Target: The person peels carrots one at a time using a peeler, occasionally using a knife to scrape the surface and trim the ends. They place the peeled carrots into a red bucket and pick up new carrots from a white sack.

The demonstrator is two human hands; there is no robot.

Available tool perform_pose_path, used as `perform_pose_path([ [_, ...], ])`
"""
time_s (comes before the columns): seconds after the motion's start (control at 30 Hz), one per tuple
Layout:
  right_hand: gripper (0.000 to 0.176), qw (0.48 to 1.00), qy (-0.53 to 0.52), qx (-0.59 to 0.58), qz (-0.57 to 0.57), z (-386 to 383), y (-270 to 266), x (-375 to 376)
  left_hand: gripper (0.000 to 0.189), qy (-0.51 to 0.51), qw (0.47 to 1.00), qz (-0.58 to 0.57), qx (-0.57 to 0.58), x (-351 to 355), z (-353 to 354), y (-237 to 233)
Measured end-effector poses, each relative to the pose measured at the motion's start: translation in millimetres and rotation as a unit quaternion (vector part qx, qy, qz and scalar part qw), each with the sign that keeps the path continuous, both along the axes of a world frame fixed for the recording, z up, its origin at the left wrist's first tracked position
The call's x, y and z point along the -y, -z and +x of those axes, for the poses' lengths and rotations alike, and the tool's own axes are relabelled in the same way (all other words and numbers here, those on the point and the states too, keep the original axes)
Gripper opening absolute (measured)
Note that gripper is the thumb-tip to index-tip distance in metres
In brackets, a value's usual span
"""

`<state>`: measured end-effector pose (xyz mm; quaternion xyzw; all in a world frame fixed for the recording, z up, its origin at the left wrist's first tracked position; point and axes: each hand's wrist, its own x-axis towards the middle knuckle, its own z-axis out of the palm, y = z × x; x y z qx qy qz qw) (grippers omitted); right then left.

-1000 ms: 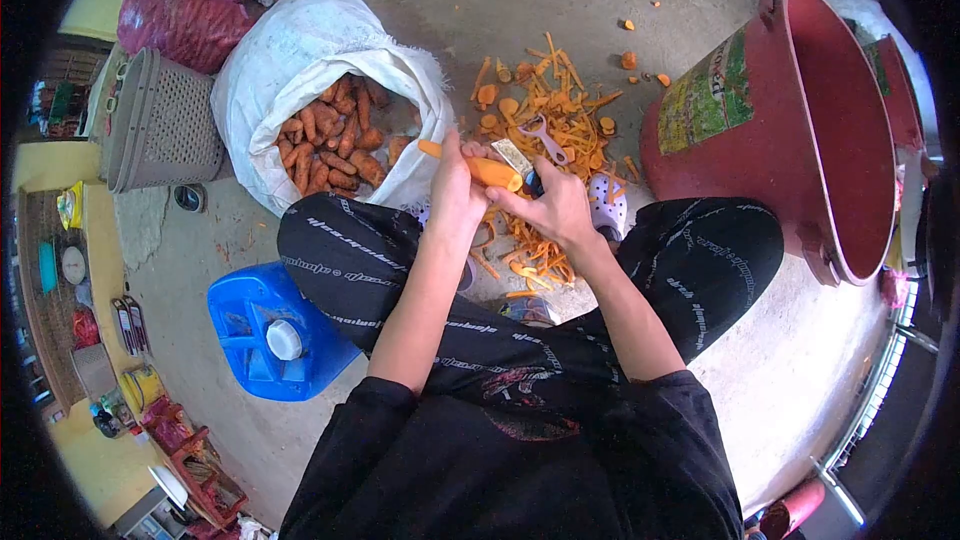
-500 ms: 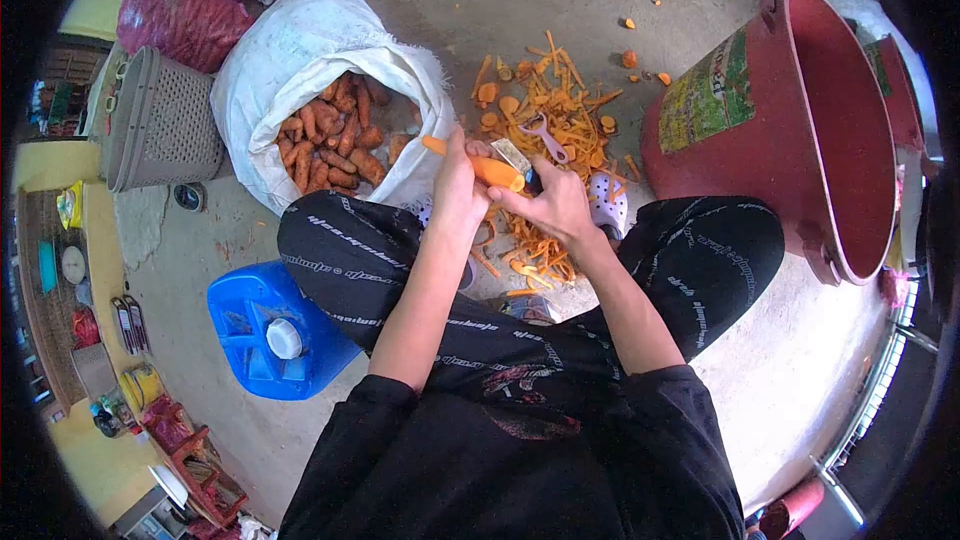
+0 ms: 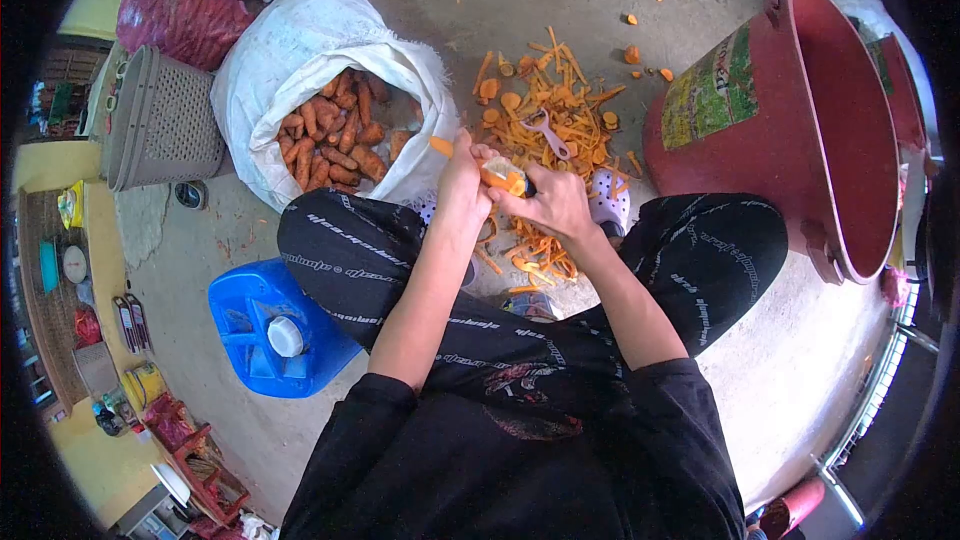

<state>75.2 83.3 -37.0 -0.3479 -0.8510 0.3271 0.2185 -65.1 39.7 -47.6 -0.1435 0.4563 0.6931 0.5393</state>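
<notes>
My left hand is wrapped round a peeled carrot, whose thin end sticks out past the fingers. Closed on the dark handle of a knife, my right hand has the short, broad blade laid against the carrot's thick end. Beyond the hands, a pile of carrot peelings and cut ends covers the floor. A pale pink peeler lies on that pile. To the left, an open white sack holds many unpeeled carrots.
A large red bucket stands at the right. A blue jerrycan is by my left knee, with a grey perforated basket farther left. Behind it sits a red mesh sack. Loose carrot bits lie near the bucket.
The knife blade has tipped down from above the carrot onto its thick end. The right hand has turned slightly; the left hand keeps its hold.
</notes>
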Motion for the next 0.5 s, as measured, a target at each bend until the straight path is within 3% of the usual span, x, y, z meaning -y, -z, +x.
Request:
perform_pose_path([
  [0.2, 0.064, 0.997, 0.0, 0.026, 0.066, -2.0, 5.9, 2.6, 0.037, -0.041, 0.998, -0.044, -0.032, -1.4, 3.1, -4.8],
  [0.4, 0.061, 0.998, -0.008, 0.044, 0.035, -4.6, 11.4, 7.5, 0.035, -0.123, 0.992, 0.007, -0.004, -2.2, 3.0, -4.2],
  [0.5, 0.055, 0.98, -0.042, -0.116, -0.156, 6.3, 4.4, -1.1, 0.035, -0.13, 0.99, 0.043, 0.012, -3.5, -2.6, -9.4],
])
